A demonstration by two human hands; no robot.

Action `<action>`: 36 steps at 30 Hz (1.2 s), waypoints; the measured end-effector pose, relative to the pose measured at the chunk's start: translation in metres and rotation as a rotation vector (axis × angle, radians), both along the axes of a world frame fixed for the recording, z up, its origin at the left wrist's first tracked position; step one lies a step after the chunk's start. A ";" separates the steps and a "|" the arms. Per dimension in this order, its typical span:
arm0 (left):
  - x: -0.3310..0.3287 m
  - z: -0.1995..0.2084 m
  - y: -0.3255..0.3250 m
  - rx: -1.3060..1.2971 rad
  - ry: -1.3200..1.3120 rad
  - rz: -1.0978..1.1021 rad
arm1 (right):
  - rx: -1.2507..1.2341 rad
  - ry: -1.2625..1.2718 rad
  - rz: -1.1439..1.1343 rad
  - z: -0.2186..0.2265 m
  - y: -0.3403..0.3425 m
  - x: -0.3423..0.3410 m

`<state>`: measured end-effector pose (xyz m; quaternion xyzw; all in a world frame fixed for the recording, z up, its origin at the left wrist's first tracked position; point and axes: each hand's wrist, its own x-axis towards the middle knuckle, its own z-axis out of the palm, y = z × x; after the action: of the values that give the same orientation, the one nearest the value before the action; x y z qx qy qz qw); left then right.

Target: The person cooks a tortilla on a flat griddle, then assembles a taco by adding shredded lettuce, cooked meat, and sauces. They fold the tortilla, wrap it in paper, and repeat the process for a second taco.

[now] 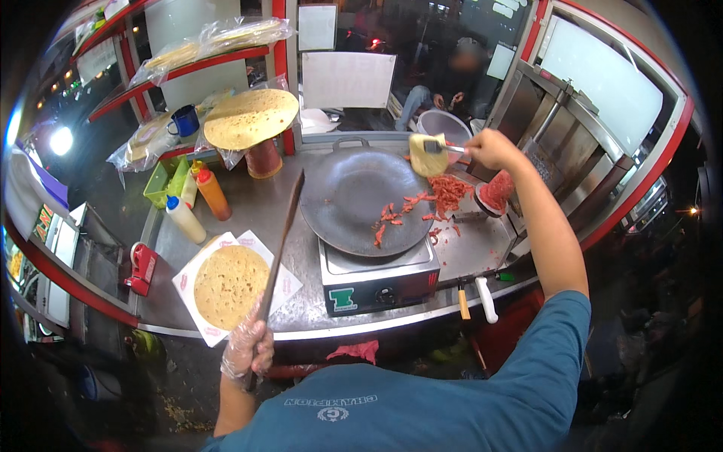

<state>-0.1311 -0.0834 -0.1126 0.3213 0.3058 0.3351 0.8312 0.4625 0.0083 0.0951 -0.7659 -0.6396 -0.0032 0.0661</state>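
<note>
My left hand point(248, 346), in a clear plastic glove, is closed round a long dark stick point(290, 222), wooden by its look, tilted up beside the pan. My bare right hand point(492, 149) grips a metal-handled tool point(452, 149) with a dark end. That end lies against a pale yellow round flat piece point(428, 161), raised at the pan's right rim; how it is held cannot be made out. Below are shredded red meat point(449, 193) and a wide dark pan point(361, 181) with scattered meat bits. A browned flatbread point(231, 286) lies on white paper point(286, 286) near my left hand.
The pan stands on a gas stove point(380, 282). A red meat cone point(497, 191) is at the upright grill, right. Knives point(487, 301) lie at the front edge. Left are squeeze bottles point(215, 196), a red tape dispenser point(141, 269) and stacked flatbreads point(252, 119). A person point(452, 79) sits beyond the glass.
</note>
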 end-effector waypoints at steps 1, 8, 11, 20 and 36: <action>-0.003 0.003 0.003 0.015 0.012 0.015 | 0.053 0.104 0.026 0.004 -0.001 -0.008; 0.004 0.029 0.039 0.125 0.018 0.084 | 0.021 0.737 -0.034 -0.074 0.023 -0.146; 0.005 0.027 0.025 0.105 0.033 0.100 | -0.274 0.708 -0.025 -0.111 -0.007 -0.159; -0.004 -0.011 -0.023 -0.045 -0.018 -0.033 | -0.012 -0.118 -0.123 -0.054 -0.101 -0.006; -0.027 0.009 -0.020 0.041 0.030 0.015 | 0.125 -0.608 0.257 -0.065 -0.145 -0.186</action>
<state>-0.1578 -0.1035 -0.1040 0.3408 0.3137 0.3428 0.8173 0.2763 -0.1363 0.0304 -0.6373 -0.7200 -0.2623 -0.0812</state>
